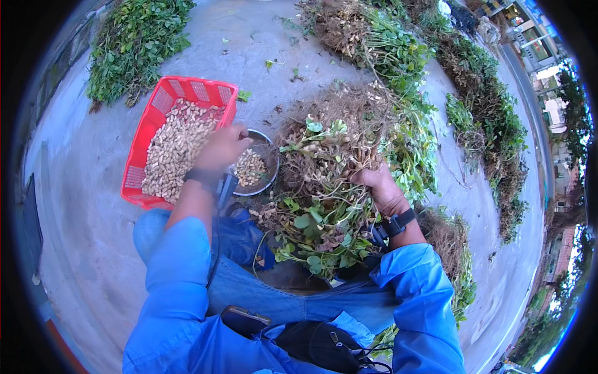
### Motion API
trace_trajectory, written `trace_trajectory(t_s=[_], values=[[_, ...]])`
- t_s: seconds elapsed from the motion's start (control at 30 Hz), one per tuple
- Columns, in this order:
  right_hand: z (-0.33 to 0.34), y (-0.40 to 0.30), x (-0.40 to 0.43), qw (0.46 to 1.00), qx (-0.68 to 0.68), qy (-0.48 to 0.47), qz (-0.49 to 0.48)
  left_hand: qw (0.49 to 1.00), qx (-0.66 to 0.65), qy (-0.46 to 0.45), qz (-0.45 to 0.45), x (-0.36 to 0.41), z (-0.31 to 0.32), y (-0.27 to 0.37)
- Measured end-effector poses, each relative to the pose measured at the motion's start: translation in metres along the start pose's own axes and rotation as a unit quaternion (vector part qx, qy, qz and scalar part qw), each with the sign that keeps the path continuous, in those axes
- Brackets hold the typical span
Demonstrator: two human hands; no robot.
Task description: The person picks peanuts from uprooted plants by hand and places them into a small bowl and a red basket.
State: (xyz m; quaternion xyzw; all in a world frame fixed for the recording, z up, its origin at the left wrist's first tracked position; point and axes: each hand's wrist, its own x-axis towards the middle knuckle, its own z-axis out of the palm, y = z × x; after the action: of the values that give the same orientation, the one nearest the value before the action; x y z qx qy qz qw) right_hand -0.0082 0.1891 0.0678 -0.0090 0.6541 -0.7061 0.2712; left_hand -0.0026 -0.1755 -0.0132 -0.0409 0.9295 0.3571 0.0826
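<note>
My left hand (223, 146), blurred, is held over the right side of a red plastic basket (133, 161) and the near edge of a round metal basin (268, 140). Its fingers are curled, and whether they hold anything cannot be seen. Unshelled peanuts (177, 145) fill much of the basket; a smaller pile of peanuts (251, 168) lies in the basin. With my right hand (373, 180) I grip the stems of a bunch of peanut plants (327, 154), whose roots and pods face up and away. Loose leafy stems (313, 224) hang below it, over my lap.
Heaped peanut plants (397, 61) lie on the concrete floor just beyond the bunch, and a long row of them (486, 98) runs along the right. Another leafy heap (135, 46) is at the upper left. More plants (444, 243) lie beside my right forearm. A phone (245, 320) rests at my waist.
</note>
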Motion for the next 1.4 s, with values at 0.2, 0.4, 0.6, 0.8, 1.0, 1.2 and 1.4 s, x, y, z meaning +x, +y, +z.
trace_trajectory(t_s=[0.2, 0.4, 0.6, 0.8, 1.0, 1.2, 1.4], values=[[-0.008, 0.003, -0.003, 1.0, 0.009, -0.018, 0.02, 0.976, -0.085, -0.172, 0.099, -0.01, -0.005, 0.068], [-0.01, 0.006, -0.004, 0.998, 0.021, -0.048, 0.035, 0.895, -0.352, -0.177, 0.208, -0.04, 0.025, 0.152], [-0.015, 0.012, -0.004, 0.996, 0.04, -0.023, 0.072, 0.895, -0.382, -0.181, 0.139, -0.039, 0.053, 0.155], [-0.015, 0.017, 0.002, 0.997, 0.024, 0.057, 0.052, 0.928, -0.282, -0.143, 0.198, -0.042, 0.039, 0.156], [-0.033, 0.017, 0.004, 0.993, 0.062, 0.057, 0.079, 0.856, -0.45, -0.196, 0.163, -0.037, 0.019, 0.153], [-0.037, 0.04, 0.002, 0.975, 0.196, -0.067, 0.079, 0.844, -0.518, -0.137, 0.03, -0.012, 0.033, 0.12], [-0.033, 0.049, -0.009, 0.968, 0.205, -0.11, 0.097, 0.857, -0.496, -0.109, -0.085, -0.009, 0.072, 0.111]])
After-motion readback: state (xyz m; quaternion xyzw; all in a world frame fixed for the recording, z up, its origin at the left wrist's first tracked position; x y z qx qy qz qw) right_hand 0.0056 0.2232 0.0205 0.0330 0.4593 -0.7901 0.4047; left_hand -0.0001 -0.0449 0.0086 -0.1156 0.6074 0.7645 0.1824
